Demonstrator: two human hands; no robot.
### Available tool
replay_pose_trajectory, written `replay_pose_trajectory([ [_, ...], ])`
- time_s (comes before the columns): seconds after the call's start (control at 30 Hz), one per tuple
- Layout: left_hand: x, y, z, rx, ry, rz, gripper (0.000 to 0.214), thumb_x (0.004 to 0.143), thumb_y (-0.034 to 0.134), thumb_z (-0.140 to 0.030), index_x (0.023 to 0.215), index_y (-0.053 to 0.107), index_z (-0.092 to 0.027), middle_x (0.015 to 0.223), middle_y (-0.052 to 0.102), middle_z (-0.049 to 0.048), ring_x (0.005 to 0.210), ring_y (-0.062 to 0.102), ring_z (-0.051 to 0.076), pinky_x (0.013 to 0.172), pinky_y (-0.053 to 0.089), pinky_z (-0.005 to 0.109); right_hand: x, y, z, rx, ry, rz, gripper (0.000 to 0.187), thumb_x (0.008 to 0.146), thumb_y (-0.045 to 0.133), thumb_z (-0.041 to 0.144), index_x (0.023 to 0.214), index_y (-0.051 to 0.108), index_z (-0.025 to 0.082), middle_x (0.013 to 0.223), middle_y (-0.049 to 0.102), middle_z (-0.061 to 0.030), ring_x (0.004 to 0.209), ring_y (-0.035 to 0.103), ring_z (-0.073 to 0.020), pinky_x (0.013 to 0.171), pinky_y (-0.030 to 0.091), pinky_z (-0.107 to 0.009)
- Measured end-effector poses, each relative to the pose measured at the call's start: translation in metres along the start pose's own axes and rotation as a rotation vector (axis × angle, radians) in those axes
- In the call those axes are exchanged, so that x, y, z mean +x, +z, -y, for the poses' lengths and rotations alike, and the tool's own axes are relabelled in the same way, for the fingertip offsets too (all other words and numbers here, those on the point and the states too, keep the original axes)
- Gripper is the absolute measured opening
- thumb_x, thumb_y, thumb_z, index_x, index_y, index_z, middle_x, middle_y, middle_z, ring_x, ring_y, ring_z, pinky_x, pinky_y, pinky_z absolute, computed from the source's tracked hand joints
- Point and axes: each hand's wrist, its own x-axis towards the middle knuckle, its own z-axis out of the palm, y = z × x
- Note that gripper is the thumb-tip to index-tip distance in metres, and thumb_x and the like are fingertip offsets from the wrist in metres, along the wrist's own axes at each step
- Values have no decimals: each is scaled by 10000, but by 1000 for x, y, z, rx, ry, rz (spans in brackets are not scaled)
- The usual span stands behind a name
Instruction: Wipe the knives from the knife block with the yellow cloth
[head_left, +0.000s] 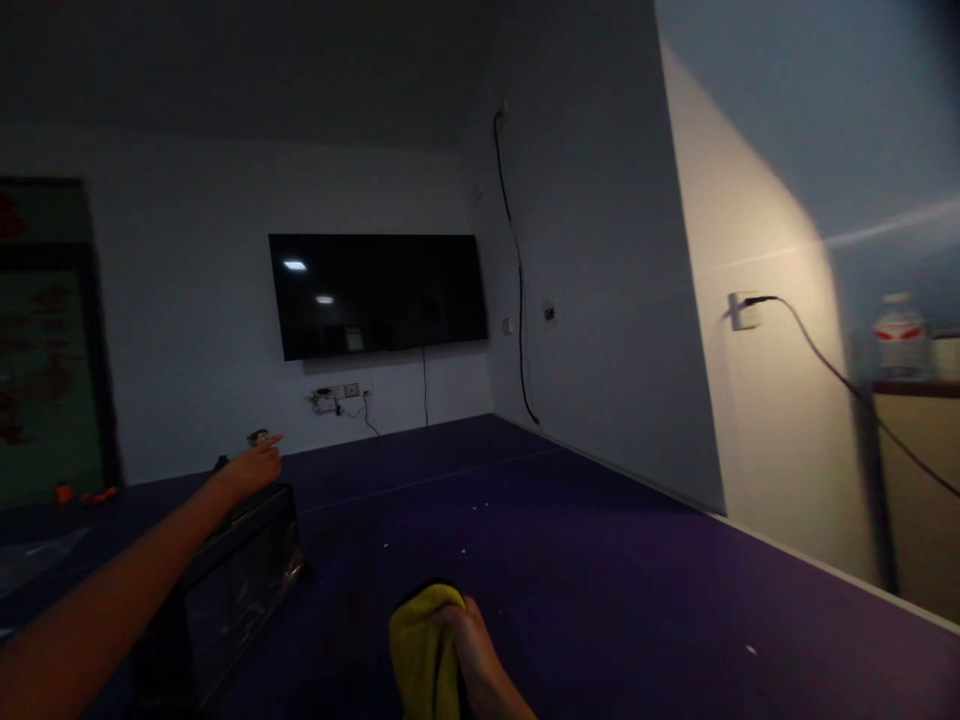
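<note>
My right hand (478, 645) grips a yellow cloth (424, 650) with a dark edge, bunched up above the purple tabletop (585, 590). My left arm stretches forward over a black box-like case (240, 590) with a shiny, clear-looking side. Beyond the top of that case is my left hand (257, 468), its index finger held out and nothing seen in its grasp. Just behind its fingers shows a small greyish object (258, 437), too dim to name.
A large dark television (382, 295) hangs on the far wall, with sockets and wires (334, 398) below. Small white bits (751, 650) lie on the tabletop. Orange items (97, 495) and clear plastic film (37, 560) are at left. A bottle (900, 338) stands at right.
</note>
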Motion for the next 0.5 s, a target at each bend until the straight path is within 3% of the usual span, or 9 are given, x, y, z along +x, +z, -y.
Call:
replay_pose_trajectory([
  [0.23, -7, 18, -18, -19, -2, -2, 247, 659, 516, 12, 575, 608, -202, 621, 656, -8, 710, 613, 151, 1023, 259, 338, -2, 2, 2, 24, 36, -47, 118, 542, 522, 222, 653, 553, 198, 567, 584, 24, 631, 591, -201, 579, 443, -278],
  [0.5, -13, 11, -24, 3, 5, 30, 276, 694, 499, 8, 658, 660, -213, 669, 670, -12, 750, 612, 142, 1021, 262, 346, -7, 2, 6, 46, 79, -18, 148, 553, 517, 227, 690, 567, 205, 583, 602, 32, 657, 593, -197, 598, 440, -272],
])
